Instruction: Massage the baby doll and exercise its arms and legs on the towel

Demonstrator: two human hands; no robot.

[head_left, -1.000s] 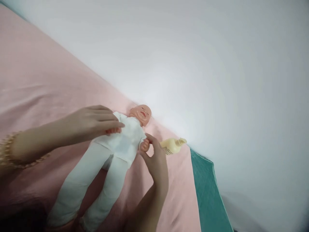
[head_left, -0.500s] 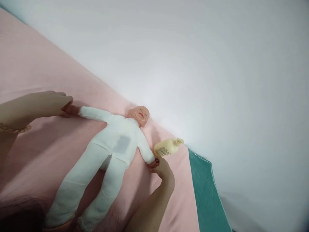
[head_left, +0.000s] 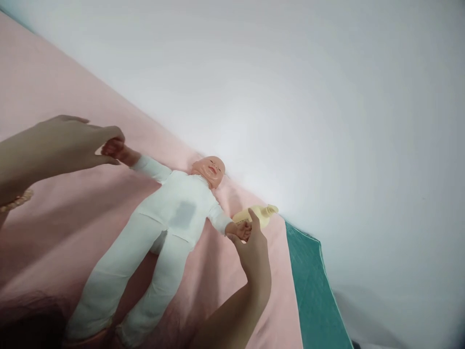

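We see a doll in a plain white suit with 1 grey patch on its tummy. Its head and hands are peachy pink. The bed sheet is soft pink. The bottle is pale yellow. The cloth is green-blue. The wall is plain white.
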